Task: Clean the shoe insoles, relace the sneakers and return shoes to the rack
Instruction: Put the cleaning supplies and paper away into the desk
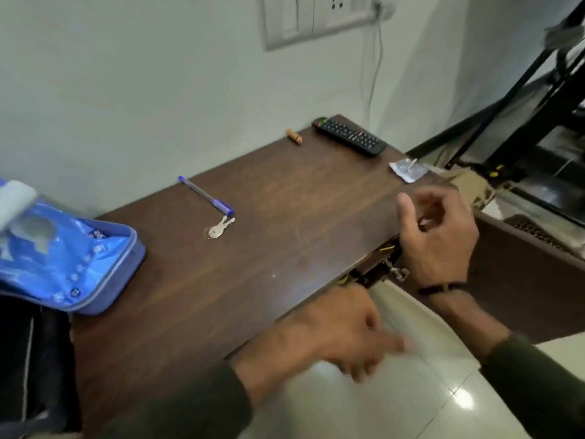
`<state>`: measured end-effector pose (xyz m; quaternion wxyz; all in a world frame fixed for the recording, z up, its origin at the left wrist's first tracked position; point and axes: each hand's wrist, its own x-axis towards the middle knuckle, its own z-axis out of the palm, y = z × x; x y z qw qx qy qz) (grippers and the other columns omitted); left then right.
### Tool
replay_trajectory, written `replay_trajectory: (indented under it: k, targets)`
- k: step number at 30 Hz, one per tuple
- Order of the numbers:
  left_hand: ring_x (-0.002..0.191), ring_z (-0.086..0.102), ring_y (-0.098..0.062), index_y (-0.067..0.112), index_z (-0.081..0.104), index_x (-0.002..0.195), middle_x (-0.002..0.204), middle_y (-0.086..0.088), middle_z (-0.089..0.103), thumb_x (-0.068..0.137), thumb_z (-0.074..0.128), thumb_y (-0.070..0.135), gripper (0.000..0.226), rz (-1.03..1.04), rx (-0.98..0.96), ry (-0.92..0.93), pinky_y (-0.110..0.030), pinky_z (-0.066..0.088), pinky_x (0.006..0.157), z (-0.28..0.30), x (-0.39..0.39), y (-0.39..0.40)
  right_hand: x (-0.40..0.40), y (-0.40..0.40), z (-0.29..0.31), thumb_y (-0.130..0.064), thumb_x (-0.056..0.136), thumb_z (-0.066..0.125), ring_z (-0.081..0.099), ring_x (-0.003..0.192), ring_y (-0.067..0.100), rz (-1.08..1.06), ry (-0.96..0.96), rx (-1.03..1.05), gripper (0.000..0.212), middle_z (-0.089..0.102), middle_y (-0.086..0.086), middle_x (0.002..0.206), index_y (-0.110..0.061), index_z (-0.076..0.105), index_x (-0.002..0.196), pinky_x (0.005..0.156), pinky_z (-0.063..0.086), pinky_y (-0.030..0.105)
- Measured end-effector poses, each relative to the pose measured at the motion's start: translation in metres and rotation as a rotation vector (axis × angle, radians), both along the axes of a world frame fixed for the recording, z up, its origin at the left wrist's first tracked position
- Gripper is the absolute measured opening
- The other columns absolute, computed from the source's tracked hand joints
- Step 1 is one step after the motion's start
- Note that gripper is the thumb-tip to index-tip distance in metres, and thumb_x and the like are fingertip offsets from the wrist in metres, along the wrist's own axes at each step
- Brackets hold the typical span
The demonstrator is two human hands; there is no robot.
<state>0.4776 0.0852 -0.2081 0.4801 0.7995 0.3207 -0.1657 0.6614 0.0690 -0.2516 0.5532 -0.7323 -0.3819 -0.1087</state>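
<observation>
Head view, right hand [438, 239] curled at cabinet [285, 217] edge, left hand [332, 331] blurred, loosely spread

Dark brown wooden cabinet [285, 248], against wall, metal hinge [399, 273] exposed under front edge

A pale wall [133, 83] rises behind a dark brown wooden table [259, 236] that runs along it. A grey switch plate [316, 17] with a socket is set high on the wall, and a thin white cable [375, 74] hangs down from it. Glossy pale floor tiles [411, 384] reflect a bright spot of light. A black metal frame [512, 99] stands at right.
</observation>
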Motion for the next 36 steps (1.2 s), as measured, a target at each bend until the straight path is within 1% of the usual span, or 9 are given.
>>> replay_trajectory:
  k: [5, 9, 12, 19, 22, 28, 31, 34, 36]
  targets:
    - [0.072, 0.055, -0.019, 0.022, 0.063, 0.083, 0.078, 0.006, 0.063, 0.091, 0.052, 0.070, 0.051, 0.567, 0.905, -0.036, -0.029, 0.044, 0.069, 0.041, -0.045, 0.110, 0.068, 0.067, 0.037, -0.048, 0.088, 0.070, 0.042, 0.130, 0.028, -0.033, 0.013, -0.505, 0.059, 0.048, 0.012, 0.139, -0.017, 0.055, 0.136, 0.107, 0.033, 0.033]
    - [0.084, 0.065, -0.024, 0.024, 0.060, 0.093, 0.094, -0.002, 0.067, 0.075, 0.061, 0.083, 0.061, 0.660, 0.751, 0.192, -0.039, 0.058, 0.078, 0.020, -0.087, 0.154, 0.086, 0.091, 0.032, -0.046, 0.092, 0.057, 0.057, 0.108, 0.040, -0.087, 0.051, -0.667, 0.046, 0.067, 0.022, 0.112, -0.006, 0.069, 0.111, 0.092, 0.046, 0.045]
    - [0.101, 0.062, -0.023, 0.028, 0.057, 0.105, 0.108, 0.001, 0.063, 0.078, 0.072, 0.068, 0.050, 0.718, 0.754, 0.074, -0.034, 0.050, 0.081, 0.005, -0.101, 0.145, 0.084, 0.091, 0.026, -0.053, 0.082, 0.047, 0.059, 0.087, 0.039, -0.144, 0.047, -0.657, 0.052, 0.066, 0.018, 0.084, -0.008, 0.072, 0.087, 0.078, 0.053, 0.043]
    - [0.088, 0.064, -0.013, 0.028, 0.070, 0.089, 0.093, 0.008, 0.068, 0.088, 0.075, 0.038, 0.011, 0.800, 0.792, -0.154, -0.034, 0.054, 0.078, -0.007, -0.113, 0.142, 0.026, 0.057, 0.037, -0.034, 0.089, 0.072, 0.066, 0.103, 0.022, 0.174, 0.186, -0.506, 0.040, 0.068, 0.006, 0.118, -0.024, 0.063, 0.127, 0.090, 0.057, 0.048]
    - [0.078, 0.064, -0.005, 0.026, 0.072, 0.088, 0.084, 0.011, 0.068, 0.089, 0.076, 0.028, 0.005, 0.755, 0.719, -0.241, -0.036, 0.059, 0.078, 0.001, -0.115, 0.122, -0.012, 0.020, 0.041, -0.021, 0.088, 0.074, 0.074, 0.083, 0.014, 0.395, 0.460, -0.406, 0.045, 0.071, 0.001, 0.108, -0.024, 0.061, 0.131, 0.074, 0.063, 0.037]
    - [0.057, 0.067, -0.006, 0.019, 0.074, 0.085, 0.068, 0.006, 0.071, 0.089, 0.077, 0.024, 0.007, 0.581, 0.390, -0.551, -0.028, 0.058, 0.059, 0.019, -0.068, 0.003, -0.052, -0.064, 0.014, -0.008, 0.086, 0.072, 0.075, 0.088, 0.024, 0.507, 0.977, -0.181, 0.041, 0.075, 0.006, 0.108, -0.019, 0.066, 0.125, 0.072, 0.062, 0.033]
    - [0.059, 0.068, -0.009, 0.021, 0.072, 0.079, 0.071, 0.003, 0.072, 0.089, 0.073, 0.017, 0.011, 0.468, 0.046, -0.405, -0.032, 0.062, 0.064, -0.036, -0.037, -0.050, -0.044, -0.094, -0.044, -0.013, 0.084, 0.078, 0.072, 0.075, 0.023, 0.260, 1.097, -0.302, 0.036, 0.076, 0.011, 0.102, -0.012, 0.066, 0.118, 0.062, 0.056, 0.031]
    - [0.060, 0.066, -0.018, 0.015, 0.070, 0.074, 0.070, -0.005, 0.069, 0.087, 0.071, 0.000, 0.019, 0.802, -0.415, -0.136, -0.037, 0.063, 0.074, -0.118, -0.016, -0.067, -0.031, -0.100, -0.114, -0.015, 0.076, 0.087, 0.054, 0.058, 0.016, 0.058, 1.331, -0.519, 0.033, 0.074, 0.018, 0.088, 0.000, 0.072, 0.102, 0.050, 0.046, 0.025]
    - [0.054, 0.058, -0.016, 0.002, 0.066, 0.076, 0.061, -0.009, 0.062, 0.089, 0.066, -0.010, 0.018, 1.011, -0.580, -0.068, -0.025, 0.057, 0.059, -0.166, -0.008, -0.064, -0.027, -0.088, -0.154, -0.010, 0.078, 0.084, 0.052, 0.051, 0.015, 0.021, 1.363, -0.608, 0.023, 0.070, 0.016, 0.079, 0.002, 0.073, 0.095, 0.045, 0.048, 0.021]
